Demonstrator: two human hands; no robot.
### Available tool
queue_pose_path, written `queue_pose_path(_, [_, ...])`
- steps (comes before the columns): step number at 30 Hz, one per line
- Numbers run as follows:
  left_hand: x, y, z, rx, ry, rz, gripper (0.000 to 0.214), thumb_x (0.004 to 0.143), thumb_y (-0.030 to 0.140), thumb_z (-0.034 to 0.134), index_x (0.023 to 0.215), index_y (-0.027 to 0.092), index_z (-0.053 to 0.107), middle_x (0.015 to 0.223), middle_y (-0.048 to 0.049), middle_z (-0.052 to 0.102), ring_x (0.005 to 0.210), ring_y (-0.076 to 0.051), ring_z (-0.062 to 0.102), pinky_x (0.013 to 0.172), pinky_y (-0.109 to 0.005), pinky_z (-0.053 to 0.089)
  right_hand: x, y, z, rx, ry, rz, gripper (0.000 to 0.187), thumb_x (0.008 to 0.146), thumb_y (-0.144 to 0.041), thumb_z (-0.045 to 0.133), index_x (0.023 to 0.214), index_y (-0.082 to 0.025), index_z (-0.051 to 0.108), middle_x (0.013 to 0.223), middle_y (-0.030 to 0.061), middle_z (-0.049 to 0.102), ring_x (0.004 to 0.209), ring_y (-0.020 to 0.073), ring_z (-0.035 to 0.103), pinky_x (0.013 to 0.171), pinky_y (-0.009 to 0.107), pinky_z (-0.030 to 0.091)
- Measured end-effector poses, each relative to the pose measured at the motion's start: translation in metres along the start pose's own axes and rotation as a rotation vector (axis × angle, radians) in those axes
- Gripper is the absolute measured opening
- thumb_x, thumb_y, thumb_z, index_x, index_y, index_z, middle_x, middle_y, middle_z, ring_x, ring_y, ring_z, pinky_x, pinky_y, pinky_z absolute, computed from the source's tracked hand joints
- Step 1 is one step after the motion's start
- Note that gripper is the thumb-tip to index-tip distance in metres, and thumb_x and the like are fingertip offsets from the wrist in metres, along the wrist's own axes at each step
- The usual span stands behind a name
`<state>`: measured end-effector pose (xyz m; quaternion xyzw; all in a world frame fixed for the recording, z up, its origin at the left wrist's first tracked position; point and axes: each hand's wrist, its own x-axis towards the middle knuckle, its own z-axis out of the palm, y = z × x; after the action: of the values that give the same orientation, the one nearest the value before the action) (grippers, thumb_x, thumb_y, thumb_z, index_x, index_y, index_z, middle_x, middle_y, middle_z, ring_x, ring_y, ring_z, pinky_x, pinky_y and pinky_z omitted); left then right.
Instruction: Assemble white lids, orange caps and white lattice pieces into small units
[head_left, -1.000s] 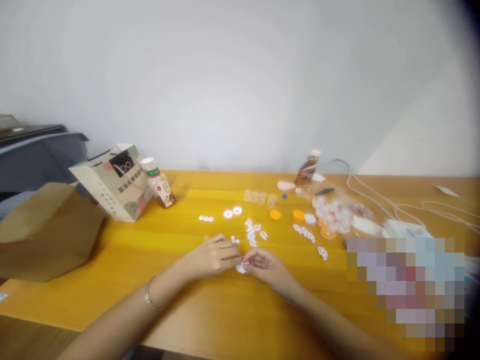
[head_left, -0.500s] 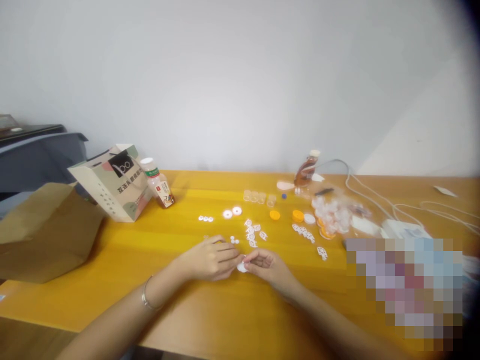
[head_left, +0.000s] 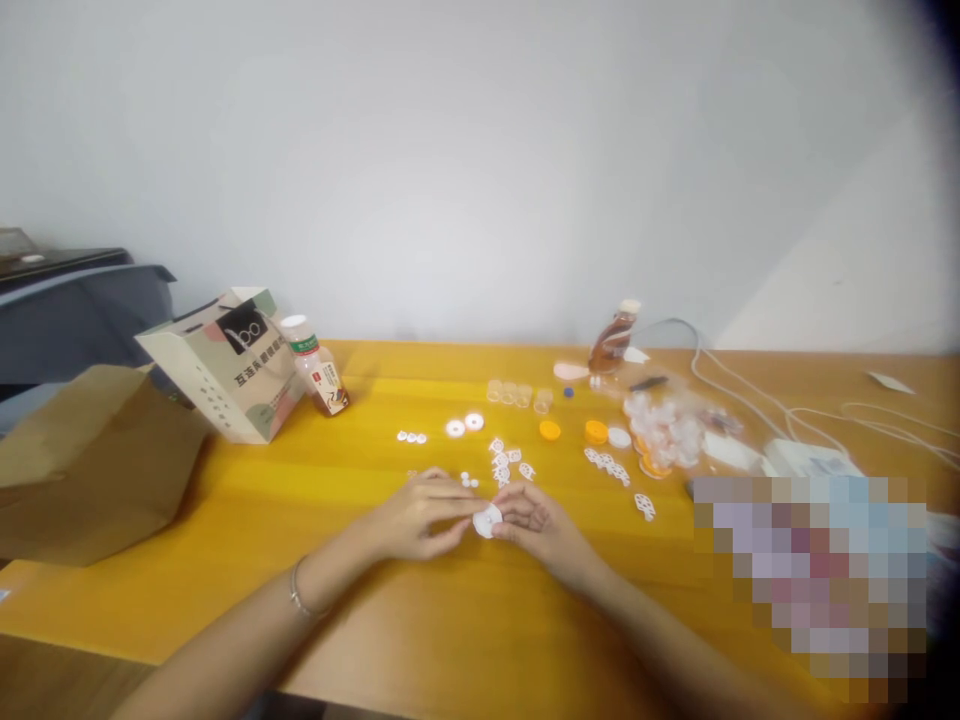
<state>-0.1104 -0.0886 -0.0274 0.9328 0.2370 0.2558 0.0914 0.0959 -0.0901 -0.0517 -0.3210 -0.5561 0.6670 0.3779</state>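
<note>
My right hand [head_left: 544, 528] pinches a round white plastic disc [head_left: 486, 521] between thumb and fingers, its face tilted up with a small mark at the centre. My left hand [head_left: 427, 515] is beside it, fingers stretched out and thumb apart, the fingertips at the disc's left edge. Whether they press on it I cannot tell. Just beyond the hands lie several small white pieces [head_left: 466, 480] and a cluster of white cut-out plastic parts [head_left: 501, 462]. Two white rings [head_left: 474, 422] rest farther back.
Orange discs [head_left: 550, 430], clear cups [head_left: 517, 394] and a bag of parts [head_left: 675, 430] spread across the wooden table. A drink bottle [head_left: 319, 370] and paper bag [head_left: 232, 370] stand left, near a brown bag [head_left: 97, 460]. Another bottle [head_left: 615, 338] and cables [head_left: 739, 385] are at the back right.
My left thumb and fingers have spread apart and drawn slightly back from the disc. The disc has been raised a little and now shows more of its face.
</note>
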Motion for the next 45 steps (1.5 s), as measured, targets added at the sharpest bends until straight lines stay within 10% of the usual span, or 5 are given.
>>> queue_pose_path(10, [0.0, 0.0, 0.008, -0.156, 0.013, -0.167, 0.036, 0.08, 0.028, 0.05, 0.115, 0.019, 0.049, 0.101, -0.0068, 0.062, 0.091, -0.015, 0.056, 0.082, -0.028, 0.04, 0.003, 0.008, -0.004, -0.072, 0.022, -0.023, 0.028, 0.065, -0.027, 0.068, 0.085, -0.022, 0.05, 0.079, 0.0011, 0.065, 0.081, 0.0169, 0.061, 0.079, 0.033, 0.045])
queue_pose_path(27, [0.006, 0.006, 0.003, 0.301, -0.184, 0.124, 0.022, 0.088, 0.02, 0.038, 0.099, 0.02, 0.057, 0.083, -0.0028, 0.063, 0.075, -0.011, 0.057, 0.071, -0.026, 0.037, -0.006, 0.008, 0.009, -0.004, -0.082, 0.089, 0.037, 0.065, -0.035, 0.066, 0.082, -0.024, 0.035, 0.067, -0.0065, 0.054, 0.065, 0.0099, 0.057, 0.066, 0.026, 0.044])
queue_pose_path(35, [0.005, 0.003, -0.001, 0.023, -0.255, 0.054, 0.022, 0.087, 0.016, 0.038, 0.099, 0.016, 0.056, 0.087, -0.005, 0.061, 0.077, -0.009, 0.056, 0.067, -0.019, 0.045, -0.007, -0.001, 0.013, -0.076, -0.077, 0.069, 0.03, 0.063, -0.037, 0.068, 0.073, -0.02, 0.045, 0.069, -0.0041, 0.055, 0.066, 0.0094, 0.054, 0.067, 0.025, 0.042])
queue_pose_path(45, [0.0, 0.0, -0.005, 0.199, -0.202, 0.183, 0.024, 0.088, 0.014, 0.034, 0.099, 0.013, 0.056, 0.082, -0.0065, 0.062, 0.073, -0.01, 0.058, 0.065, -0.02, 0.048, -0.008, -0.003, 0.011, -0.076, -0.051, 0.081, 0.028, 0.062, -0.036, 0.068, 0.075, -0.019, 0.049, 0.069, -0.0028, 0.057, 0.066, 0.01, 0.055, 0.063, 0.024, 0.042])
